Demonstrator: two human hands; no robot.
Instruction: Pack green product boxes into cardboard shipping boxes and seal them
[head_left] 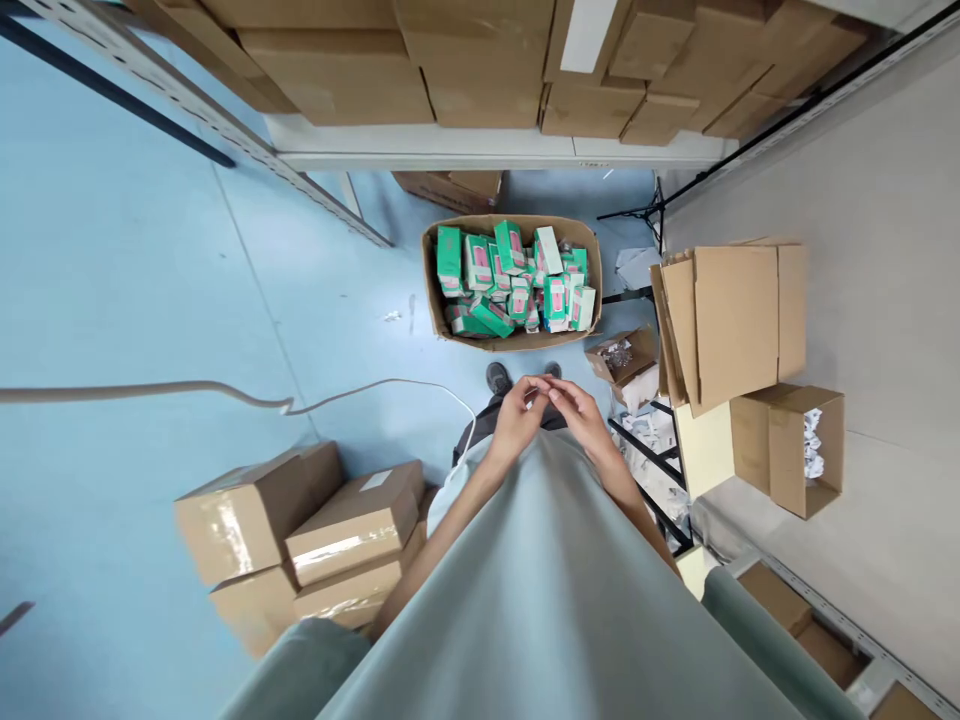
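Note:
In front of my body, my left hand (519,418) and my right hand (581,412) meet at the fingertips. The fingers of both are bent and pinched together; whatever may be between them is too small to make out. Just beyond my hands, on the floor, stands a large open carton (517,345). It is full of small green and white boxes (493,316) with pink panels, lying at mixed angles. My hands are apart from the carton and touch none of the boxes.
Brown cartons (337,75) fill the shelf (450,146) ahead. Taped cartons (352,530) are stacked at the left. To the right are a small open box (637,355), flattened cardboard (739,320) and a carton with white paper (787,445). A cable (360,388) crosses the floor.

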